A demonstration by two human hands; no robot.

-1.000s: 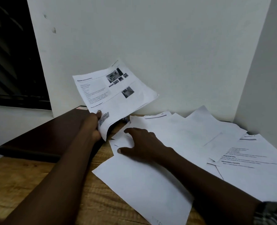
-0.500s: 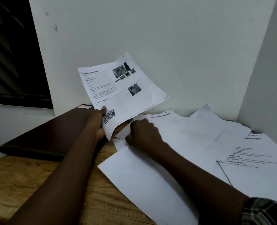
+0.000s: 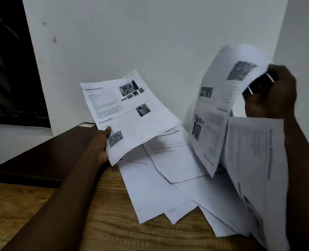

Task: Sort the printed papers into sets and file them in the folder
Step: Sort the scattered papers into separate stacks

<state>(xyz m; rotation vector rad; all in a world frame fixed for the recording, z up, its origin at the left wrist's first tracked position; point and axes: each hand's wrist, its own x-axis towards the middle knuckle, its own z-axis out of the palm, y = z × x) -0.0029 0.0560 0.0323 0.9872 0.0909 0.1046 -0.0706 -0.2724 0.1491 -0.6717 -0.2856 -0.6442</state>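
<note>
I see one printed sheet (image 3: 132,113) raised and tilted, headed "Scene Information", with photos at its upper right and a QR code low down. At right, a blurred bunch of sheets (image 3: 218,113) curls upright, print towards me. Loose papers (image 3: 161,187) lie fanned and overlapping on the table (image 3: 77,223), mostly blank. At left, the dark folder (image 3: 47,156) lies flat and closed.

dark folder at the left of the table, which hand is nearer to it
Left. The left hand, pinching a printed sheet, is right beside the dark folder; the right hand is up high, far to the right, gripping lifted papers.
</note>
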